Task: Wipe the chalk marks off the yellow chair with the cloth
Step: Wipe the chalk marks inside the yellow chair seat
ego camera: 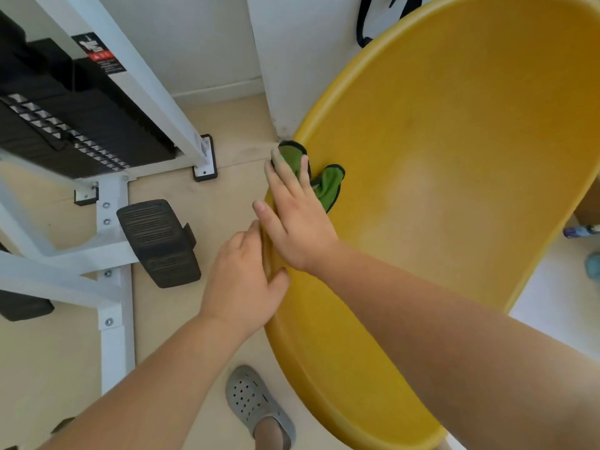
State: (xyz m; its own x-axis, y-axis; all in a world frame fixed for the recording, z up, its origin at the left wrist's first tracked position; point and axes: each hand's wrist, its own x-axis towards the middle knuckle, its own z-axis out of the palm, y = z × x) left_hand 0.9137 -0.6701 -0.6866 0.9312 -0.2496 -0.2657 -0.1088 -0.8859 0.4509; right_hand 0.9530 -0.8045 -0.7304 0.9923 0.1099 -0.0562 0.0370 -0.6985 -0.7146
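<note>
The cloth [328, 186] looks soft and bunchy, so my right hand [297, 222] presses it flat-fingered on the yellow chair [438, 190] rim; left hand [242, 280] grips that probably slick, stiff rim alongside.

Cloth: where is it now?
Head view: the green cloth lies on the left rim of the yellow chair, under the flat right hand; the left hand grips the rim nearby.
</note>
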